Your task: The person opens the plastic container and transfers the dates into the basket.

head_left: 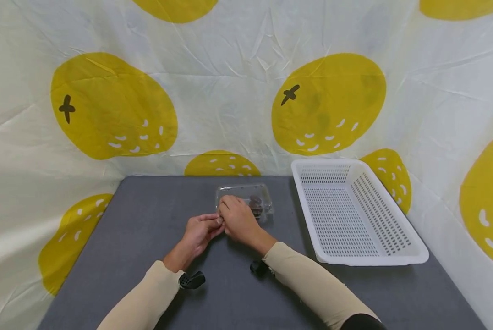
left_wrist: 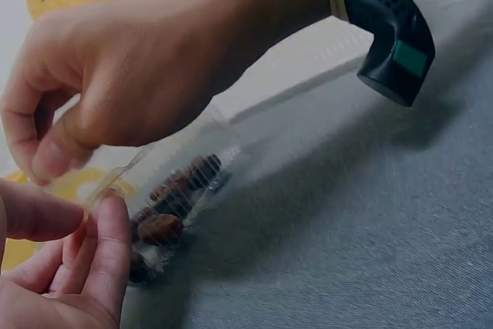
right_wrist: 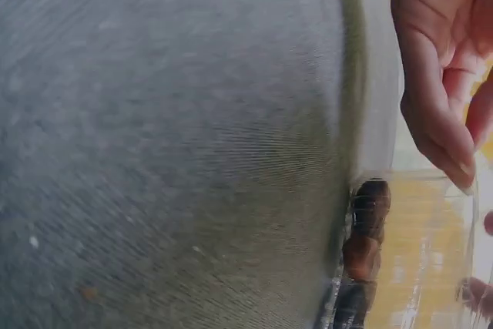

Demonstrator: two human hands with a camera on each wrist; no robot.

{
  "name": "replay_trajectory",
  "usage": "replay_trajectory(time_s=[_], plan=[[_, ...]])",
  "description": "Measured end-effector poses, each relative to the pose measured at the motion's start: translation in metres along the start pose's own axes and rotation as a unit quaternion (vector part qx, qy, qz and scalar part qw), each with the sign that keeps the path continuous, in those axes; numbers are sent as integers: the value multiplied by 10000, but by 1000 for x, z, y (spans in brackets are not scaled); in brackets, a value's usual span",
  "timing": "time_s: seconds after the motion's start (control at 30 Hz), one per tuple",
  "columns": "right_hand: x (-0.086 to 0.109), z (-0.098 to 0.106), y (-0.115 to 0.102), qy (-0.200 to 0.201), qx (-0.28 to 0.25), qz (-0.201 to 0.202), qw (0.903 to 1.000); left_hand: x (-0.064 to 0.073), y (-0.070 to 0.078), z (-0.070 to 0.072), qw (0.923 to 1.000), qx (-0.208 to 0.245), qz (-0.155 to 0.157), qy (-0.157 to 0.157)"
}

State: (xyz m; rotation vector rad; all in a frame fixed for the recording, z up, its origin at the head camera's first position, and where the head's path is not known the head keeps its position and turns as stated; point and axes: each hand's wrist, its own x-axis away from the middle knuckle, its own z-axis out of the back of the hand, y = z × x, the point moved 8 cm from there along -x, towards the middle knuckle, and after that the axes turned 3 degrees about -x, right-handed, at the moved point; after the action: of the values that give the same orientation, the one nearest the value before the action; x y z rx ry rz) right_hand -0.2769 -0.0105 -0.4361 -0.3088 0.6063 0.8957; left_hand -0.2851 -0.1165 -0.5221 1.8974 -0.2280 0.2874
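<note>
A clear plastic clamshell box (head_left: pixel 266 195) lies near the far edge of the table, with several dark brown, glossy pieces like dates (left_wrist: pixel 160 229) inside. At its near left corner my left hand (head_left: pixel 201 233) pinches the plastic edge between thumb and fingers. My right hand (head_left: pixel 239 222) reaches over the box's left part, fingers bent and thumb tip against fingertips at the plastic edge, close to the left fingertips. What exactly the right fingertips pinch is partly hidden. In the right wrist view, the box's side stands beside the left hand (right_wrist: pixel 439 75).
A white perforated plastic basket (head_left: pixel 341 220) stands on the right side of the grey table (head_left: pixel 160 201). Behind the table hangs a white cloth (head_left: pixel 226 101) with large yellow fruit prints. Small black cameras (head_left: pixel 192 279) sit on both wrists.
</note>
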Motion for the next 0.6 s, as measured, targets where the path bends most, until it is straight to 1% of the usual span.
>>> replay_trajectory(time_s=[0.1, 0.27, 0.33, 0.43, 0.6], plan=[[0, 1, 0, -140, 9, 56, 9999, 1, 2, 0, 10000, 55, 46, 36], [4, -1, -1, -324, -74, 124, 9994, 2, 4, 0, 9999, 11, 116, -23], [5, 0, -1, -298, -127, 127, 9994, 2, 4, -1, 9999, 16, 130, -66], [5, 2, -1, -174, -217, 166, 9995, 0, 3, 0, 9998, 55, 171, -4], [6, 6, -3, -61, -268, 281, 9992, -1, 1, 3, 9993, -206, 203, 248]])
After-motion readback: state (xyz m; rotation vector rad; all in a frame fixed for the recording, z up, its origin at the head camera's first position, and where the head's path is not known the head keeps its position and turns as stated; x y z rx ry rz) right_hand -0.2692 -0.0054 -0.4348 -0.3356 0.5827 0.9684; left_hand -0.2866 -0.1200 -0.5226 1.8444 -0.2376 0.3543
